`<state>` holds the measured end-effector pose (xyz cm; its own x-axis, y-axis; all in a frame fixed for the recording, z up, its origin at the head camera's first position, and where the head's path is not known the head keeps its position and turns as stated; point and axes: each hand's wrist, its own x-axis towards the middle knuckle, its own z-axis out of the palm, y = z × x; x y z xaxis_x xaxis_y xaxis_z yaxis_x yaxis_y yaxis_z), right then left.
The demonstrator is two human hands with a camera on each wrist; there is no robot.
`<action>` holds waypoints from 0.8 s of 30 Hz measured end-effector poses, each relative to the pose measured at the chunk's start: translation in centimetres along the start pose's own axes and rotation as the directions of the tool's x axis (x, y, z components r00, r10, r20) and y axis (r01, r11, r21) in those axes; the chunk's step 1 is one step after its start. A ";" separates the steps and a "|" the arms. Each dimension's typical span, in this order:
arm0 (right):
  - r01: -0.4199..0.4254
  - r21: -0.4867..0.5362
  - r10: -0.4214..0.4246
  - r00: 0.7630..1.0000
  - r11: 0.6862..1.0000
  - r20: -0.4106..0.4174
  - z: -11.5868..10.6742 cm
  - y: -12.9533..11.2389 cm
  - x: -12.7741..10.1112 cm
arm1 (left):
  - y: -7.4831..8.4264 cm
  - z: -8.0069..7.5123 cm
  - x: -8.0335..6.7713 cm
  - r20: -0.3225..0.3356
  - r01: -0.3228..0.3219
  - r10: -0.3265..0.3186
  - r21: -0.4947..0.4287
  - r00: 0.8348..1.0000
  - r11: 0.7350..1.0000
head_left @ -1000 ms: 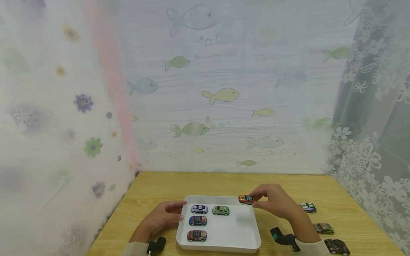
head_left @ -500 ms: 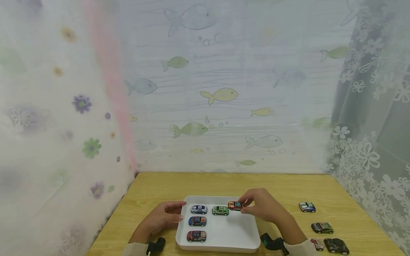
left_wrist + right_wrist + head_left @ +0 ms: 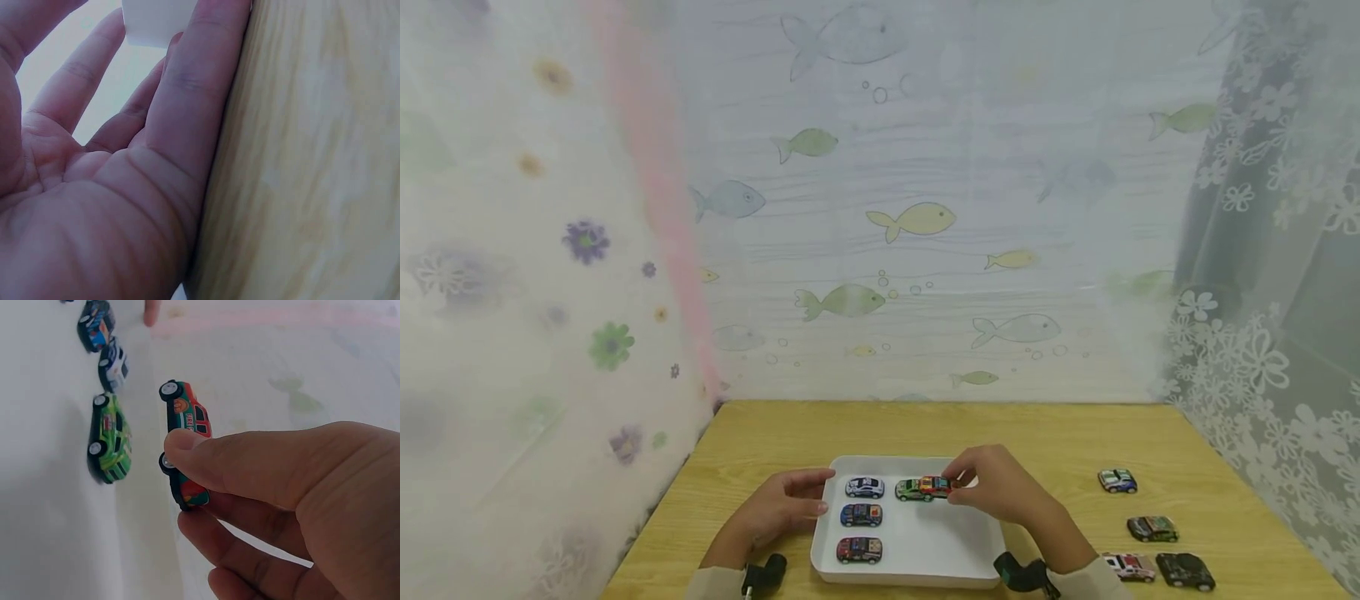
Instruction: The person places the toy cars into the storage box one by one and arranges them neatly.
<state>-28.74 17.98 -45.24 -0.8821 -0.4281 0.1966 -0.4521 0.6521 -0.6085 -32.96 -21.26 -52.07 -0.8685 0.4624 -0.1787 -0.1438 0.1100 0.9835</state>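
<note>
Holding: right hand (image 3: 1000, 492) pinches a red-and-green toy car (image 3: 934, 486) between thumb and fingers, just above the white tray (image 3: 925, 562), close beside the green car (image 3: 907, 489) in the far row
Why held so: the fingertip pinch on the car's sides leaves its wheels free, and it hangs level with the row, which reads as lining it up next to the green one
Bracing: left hand (image 3: 786, 504) lies relaxed and grasps nothing, fingers straight against the tray's left wall, likely steadying it on the wooden table (image 3: 775, 433)
Cars resting in tray: four, namely the green car, a white-and-blue car (image 3: 864, 487), a blue car (image 3: 861, 515) and a dark red car (image 3: 859, 549), the last three in a column at the left
Cars on table: four, right of the tray, well apart from it (image 3: 1117, 480) (image 3: 1152, 528) (image 3: 1130, 566) (image 3: 1185, 571)
Cars in all: nine
</note>
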 end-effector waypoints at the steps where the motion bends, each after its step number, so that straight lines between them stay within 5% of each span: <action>1: 0.005 -0.006 -0.005 1.000 1.000 0.000 0.1 -0.1 0.1 | 0.0 0.0 0.1 0.002 -0.001 0.001 -0.005 1.000 1.000; 24: -0.042 -0.009 0.043 0.989 0.999 0.142 2.9 -1.3 2.8 | -0.2 -0.1 0.0 0.014 -0.026 0.026 -0.002 1.000 1.000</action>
<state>-30.20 14.11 -46.17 -0.8729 -0.4843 0.0591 -0.4158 0.6751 -0.6094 -32.96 -21.33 -52.28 -0.8651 0.4777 -0.1533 -0.1222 0.0957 0.9879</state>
